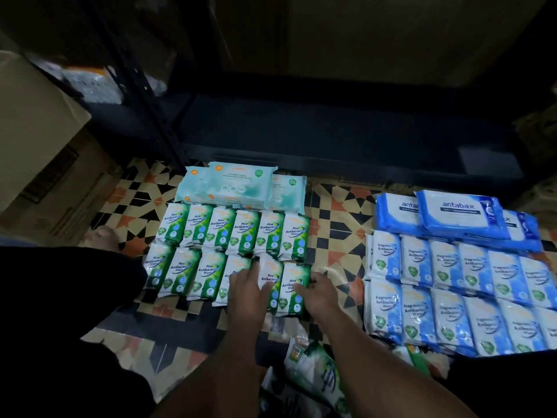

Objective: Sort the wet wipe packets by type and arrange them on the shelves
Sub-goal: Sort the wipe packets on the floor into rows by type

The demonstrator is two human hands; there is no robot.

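Note:
Two rows of green Pine Antibacterial wipe packets (pixel 238 230) lie on the patterned floor. My left hand (pixel 247 294) rests flat on the near row, fingers straight over the fourth packet and thumb touching the fifth packet (pixel 269 274). My right hand (pixel 321 294) grips the last packet of that row (pixel 294 300), thumb on its face and fingers curled at its right edge. Behind the green rows sit pale teal antibacterial packs (pixel 232 185). To the right are two rows of blue Fragrance Antibacterial packets (pixel 452 267) and large blue antabax packs (pixel 461 212).
A dark metal shelf (pixel 331 131) stands low behind the packets, with its upright post (pixel 144 110) at the left. Cardboard boxes (pixel 36 131) are stacked at far left. Loose mixed packets (pixel 313 375) lie between my forearms. My dark-clothed knee (pixel 60 291) is at left.

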